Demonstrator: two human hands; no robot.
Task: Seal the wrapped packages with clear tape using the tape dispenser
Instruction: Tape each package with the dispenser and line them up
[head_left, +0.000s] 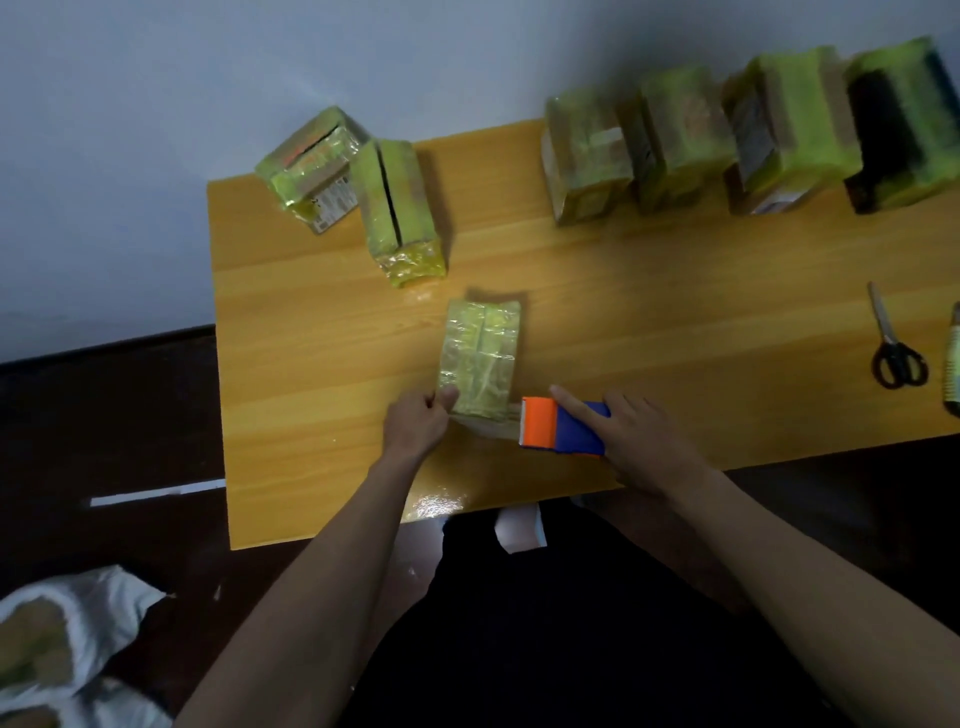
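Note:
A yellow-green wrapped package (480, 356) lies flat in the middle of the wooden table (649, 322). My left hand (418, 423) pinches its near left corner, thumb on top. My right hand (636, 441) grips the orange and blue tape dispenser (563, 426) just right of the package's near end, index finger stretched along its top. A strip of clear tape (491, 423) runs from the dispenser's mouth across the package's near edge toward my left hand.
Two wrapped packages (400, 208) stand at the back left. Several more (727, 135) line the back right edge against the wall. Black-handled scissors (893, 343) lie at the right, beside a tape roll (953, 374) at the frame edge. A white bag (62, 644) sits on the dark floor.

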